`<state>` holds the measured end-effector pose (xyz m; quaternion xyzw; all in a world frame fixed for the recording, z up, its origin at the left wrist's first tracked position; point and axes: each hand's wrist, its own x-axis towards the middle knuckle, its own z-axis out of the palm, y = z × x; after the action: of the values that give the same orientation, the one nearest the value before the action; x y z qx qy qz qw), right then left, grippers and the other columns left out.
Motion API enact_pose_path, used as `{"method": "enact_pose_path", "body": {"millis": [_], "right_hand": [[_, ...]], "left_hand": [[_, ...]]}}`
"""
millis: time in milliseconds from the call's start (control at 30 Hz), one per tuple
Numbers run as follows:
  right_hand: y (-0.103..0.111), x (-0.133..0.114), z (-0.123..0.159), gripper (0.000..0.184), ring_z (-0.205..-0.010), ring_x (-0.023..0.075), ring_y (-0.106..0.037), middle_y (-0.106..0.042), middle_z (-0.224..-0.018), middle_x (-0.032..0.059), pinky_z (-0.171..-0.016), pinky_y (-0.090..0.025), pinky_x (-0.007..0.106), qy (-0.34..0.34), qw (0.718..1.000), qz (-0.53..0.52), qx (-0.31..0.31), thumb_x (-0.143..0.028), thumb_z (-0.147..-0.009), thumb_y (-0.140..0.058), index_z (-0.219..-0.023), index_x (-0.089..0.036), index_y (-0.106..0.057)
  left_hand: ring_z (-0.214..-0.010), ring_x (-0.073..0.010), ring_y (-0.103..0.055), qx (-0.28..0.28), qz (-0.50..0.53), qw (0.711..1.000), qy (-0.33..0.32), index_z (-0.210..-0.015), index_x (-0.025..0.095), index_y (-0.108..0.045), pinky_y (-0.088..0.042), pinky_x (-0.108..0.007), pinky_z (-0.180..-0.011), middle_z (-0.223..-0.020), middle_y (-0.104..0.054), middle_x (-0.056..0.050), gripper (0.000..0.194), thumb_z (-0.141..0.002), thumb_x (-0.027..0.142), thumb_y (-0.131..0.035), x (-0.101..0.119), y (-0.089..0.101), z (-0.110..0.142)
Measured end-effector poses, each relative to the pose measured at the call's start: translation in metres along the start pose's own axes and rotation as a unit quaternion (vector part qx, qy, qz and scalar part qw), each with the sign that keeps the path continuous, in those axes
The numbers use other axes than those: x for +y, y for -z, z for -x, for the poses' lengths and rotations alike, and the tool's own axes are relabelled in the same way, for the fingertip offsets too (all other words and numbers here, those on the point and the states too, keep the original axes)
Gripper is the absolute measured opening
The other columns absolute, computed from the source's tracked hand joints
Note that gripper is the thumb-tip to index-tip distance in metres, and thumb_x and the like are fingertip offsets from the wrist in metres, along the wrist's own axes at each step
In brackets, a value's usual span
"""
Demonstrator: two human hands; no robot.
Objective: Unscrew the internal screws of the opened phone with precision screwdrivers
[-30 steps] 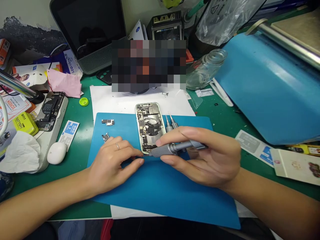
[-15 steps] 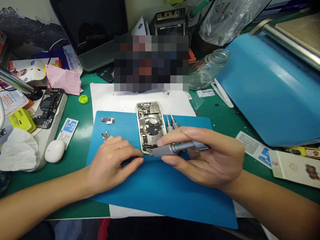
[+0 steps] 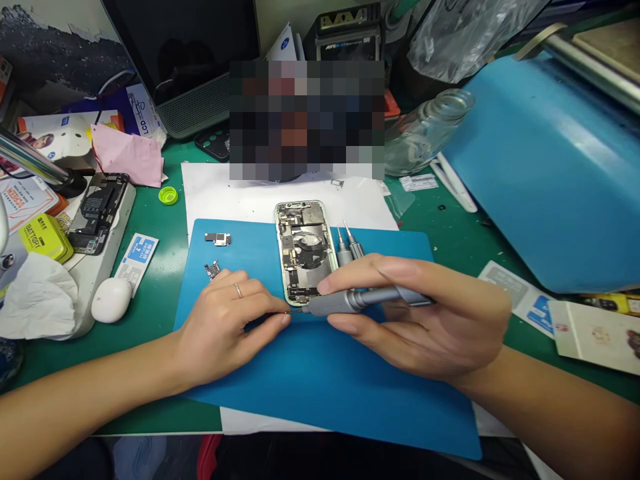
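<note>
My right hand (image 3: 445,313) grips a grey screwdriver (image 3: 335,303) between thumb and fingers, its shaft pointing left. My left hand (image 3: 233,320) is closed, with the index finger and thumb pinched at the screwdriver's tip. Whatever they pinch there is too small to name. Just beyond the tip lies an opened phone (image 3: 306,250), its inner parts exposed. Behind my left knuckles rests a small circuit part (image 3: 213,269), partly covered, and farther back a flat metal-and-black part (image 3: 218,239). Two more screwdrivers (image 3: 351,247) lie right of the phone, partly hidden by my right hand.
A blue mat (image 3: 300,373) lies over white paper (image 3: 240,190) on the green table (image 3: 170,287). On the left are a white earbud case (image 3: 111,300) and another opened phone (image 3: 100,213). A glass jar (image 3: 425,133) leans at the back right, near a large blue sheet (image 3: 530,180).
The view has shifted slightly. The screwdriver has drawn a little to the right from my left fingertips, showing more of its thin bit. The left hand is nearly still.
</note>
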<state>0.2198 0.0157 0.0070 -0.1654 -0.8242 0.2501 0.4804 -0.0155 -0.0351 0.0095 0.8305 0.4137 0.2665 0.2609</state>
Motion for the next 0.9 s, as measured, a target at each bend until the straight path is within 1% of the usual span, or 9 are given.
{"method": "enact_pose_path", "body": {"millis": [233, 300, 400, 467, 600, 733, 800, 867, 900], "right_hand": [[-0.0013, -0.0017, -0.0033, 0.073, -0.073, 0.0202, -0.075, -0.078, -0.09, 0.0061, -0.068, -0.066, 0.03, -0.003, 1.0, 0.003, 0.004, -0.01, -0.088, -0.071, -0.154, -0.026, -0.043], [-0.0006, -0.0029, -0.0039, 0.067, -0.072, 0.02, -0.074, -0.077, -0.088, 0.0054, -0.066, -0.066, 0.029, -0.011, 1.0, 0.006, 0.001, -0.011, -0.089, -0.07, -0.15, -0.027, -0.048], [0.0006, -0.0039, -0.0041, 0.05, -0.07, 0.02, -0.074, -0.076, -0.087, 0.0044, -0.064, -0.066, 0.03, -0.027, 1.0, 0.009, -0.003, -0.013, -0.09, -0.07, -0.136, -0.028, -0.058], [0.0008, -0.0036, -0.0045, 0.044, -0.07, 0.0198, -0.074, -0.076, -0.086, 0.0039, -0.063, -0.066, 0.03, -0.028, 1.0, 0.008, -0.004, -0.014, -0.09, -0.069, -0.131, -0.028, -0.06], [-0.0003, -0.0021, -0.0061, 0.052, -0.069, 0.0193, -0.074, -0.077, -0.086, 0.0041, -0.062, -0.065, 0.029, -0.005, 1.0, 0.0, 0.009, -0.013, -0.09, -0.07, -0.138, -0.026, -0.056], [-0.0014, -0.0022, -0.0068, 0.059, -0.07, 0.0192, -0.075, -0.077, -0.087, 0.0043, -0.064, -0.066, 0.029, -0.003, 1.0, -0.002, 0.015, -0.011, -0.09, -0.07, -0.143, -0.026, -0.053], [-0.001, -0.0029, -0.0069, 0.057, -0.07, 0.0191, -0.075, -0.077, -0.086, 0.0043, -0.064, -0.066, 0.028, -0.005, 1.0, -0.002, 0.011, -0.011, -0.089, -0.07, -0.142, -0.026, -0.054], [0.0, -0.0029, -0.0065, 0.055, -0.067, 0.0187, -0.074, -0.077, -0.085, 0.0032, -0.061, -0.065, 0.028, -0.012, 1.0, 0.004, 0.007, -0.011, -0.089, -0.071, -0.139, -0.028, -0.058], [0.0008, -0.0024, -0.0061, 0.057, -0.066, 0.0187, -0.074, -0.077, -0.084, 0.0026, -0.061, -0.065, 0.029, -0.014, 1.0, 0.009, 0.009, -0.01, -0.088, -0.071, -0.14, -0.029, -0.058]], "left_hand": [[-0.075, -0.0153, -0.061, -0.007, -0.002, 1.0, 0.001, -0.1, 0.019, -0.073, -0.039, -0.032, -0.072, -0.084, -0.074, -0.002, 0.015, -0.104, 0.025, -0.06, 0.0007, 0.0004, 0.0], [-0.075, -0.0153, -0.06, -0.005, -0.001, 1.0, -0.003, -0.101, 0.018, -0.073, -0.038, -0.032, -0.072, -0.084, -0.073, -0.001, 0.013, -0.103, 0.023, -0.061, 0.0006, 0.0, 0.0], [-0.075, -0.0154, -0.057, 0.0, -0.004, 1.0, -0.007, -0.102, 0.017, -0.073, -0.037, -0.032, -0.072, -0.084, -0.072, -0.001, 0.011, -0.102, 0.021, -0.063, -0.0001, -0.0011, -0.0002], [-0.075, -0.0156, -0.057, 0.002, -0.006, 1.0, -0.006, -0.103, 0.016, -0.073, -0.037, -0.032, -0.072, -0.084, -0.072, -0.001, 0.011, -0.102, 0.02, -0.063, -0.0006, -0.0017, -0.0001], [-0.075, -0.0159, -0.056, 0.001, -0.006, 1.0, -0.006, -0.103, 0.016, -0.073, -0.036, -0.032, -0.072, -0.083, -0.072, 0.0, 0.01, -0.101, 0.021, -0.065, -0.0004, -0.0019, 0.0003], [-0.077, -0.0162, -0.057, -0.001, -0.004, 1.0, -0.001, -0.102, 0.015, -0.073, -0.037, -0.032, -0.073, -0.084, -0.072, -0.001, 0.011, -0.101, 0.021, -0.064, 0.0009, -0.0014, 0.0006], [-0.077, -0.0164, -0.057, 0.001, -0.004, 1.0, 0.0, -0.101, 0.015, -0.072, -0.037, -0.032, -0.074, -0.084, -0.071, -0.001, 0.011, -0.101, 0.022, -0.064, 0.0011, -0.0011, 0.0007], [-0.078, -0.0166, -0.057, 0.004, -0.003, 1.0, 0.001, -0.104, 0.015, -0.071, -0.038, -0.032, -0.074, -0.084, -0.071, -0.001, 0.011, -0.101, 0.024, -0.065, 0.0012, -0.0008, 0.0011], [-0.078, -0.0168, -0.057, 0.006, -0.003, 1.0, 0.003, -0.105, 0.015, -0.071, -0.038, -0.032, -0.074, -0.085, -0.07, -0.001, 0.013, -0.101, 0.026, -0.066, 0.0012, -0.0008, 0.0014]]}}
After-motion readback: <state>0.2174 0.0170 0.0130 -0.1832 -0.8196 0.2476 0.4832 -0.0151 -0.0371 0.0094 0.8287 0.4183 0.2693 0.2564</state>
